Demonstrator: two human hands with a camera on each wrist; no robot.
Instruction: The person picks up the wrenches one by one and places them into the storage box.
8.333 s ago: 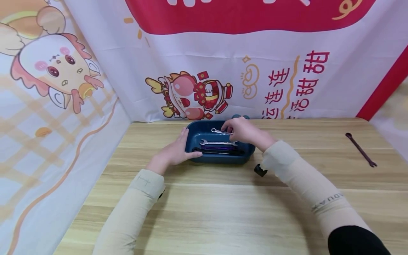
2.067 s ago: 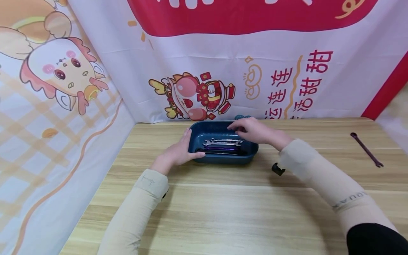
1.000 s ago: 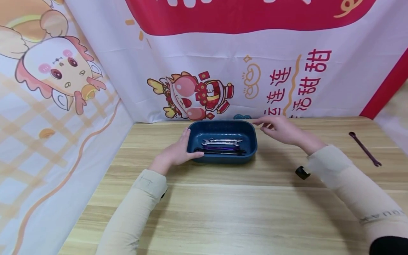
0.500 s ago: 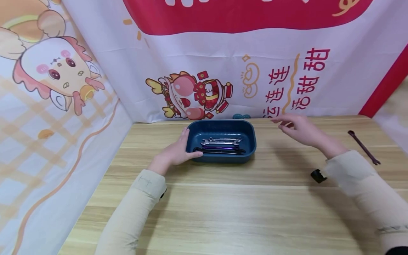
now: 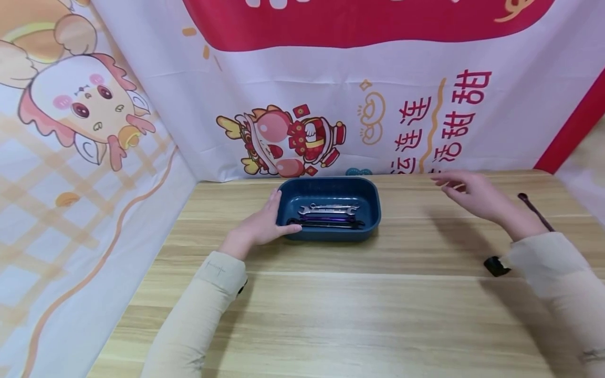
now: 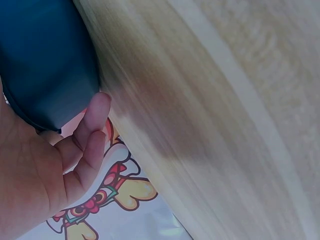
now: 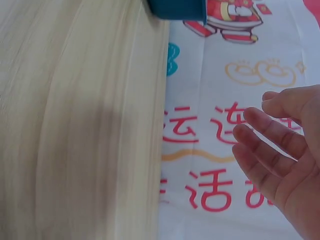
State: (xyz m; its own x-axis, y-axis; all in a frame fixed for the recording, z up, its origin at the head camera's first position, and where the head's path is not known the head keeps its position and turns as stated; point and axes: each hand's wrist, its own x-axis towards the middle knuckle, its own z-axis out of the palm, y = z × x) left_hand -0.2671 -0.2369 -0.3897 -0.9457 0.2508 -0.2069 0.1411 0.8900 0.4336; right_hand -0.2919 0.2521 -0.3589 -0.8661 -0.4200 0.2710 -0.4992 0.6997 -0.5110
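Observation:
A dark blue plastic tub (image 5: 331, 236) sits near the table's back edge. Inside lie several wrenches: silver open-ended ones (image 5: 328, 211), a purple one (image 5: 327, 219) and a black one (image 5: 331, 226). My left hand (image 5: 255, 226) holds the tub's left end, fingers along the outer wall and thumb over the near rim; in the left wrist view its lower fingers (image 6: 95, 117) bend loosely beside the tub wall. My right hand (image 5: 482, 197) hovers over the table right of the tub, fingers relaxed, holding nothing. Farther right lies a dark purple wrench (image 5: 534, 210), partly hidden by my right wrist.
The wooden table (image 5: 331, 315) meets a printed white cloth (image 5: 198, 105) at the back. Another patterned cloth (image 5: 71, 210) runs along the left side. A small black piece (image 5: 496, 266) sits at my right cuff.
Earlier my right hand held a small silver wrench over the tub; it now lies inside with the others. The emptied right hand has moved right, toward the purple wrench. My left hand stays put.

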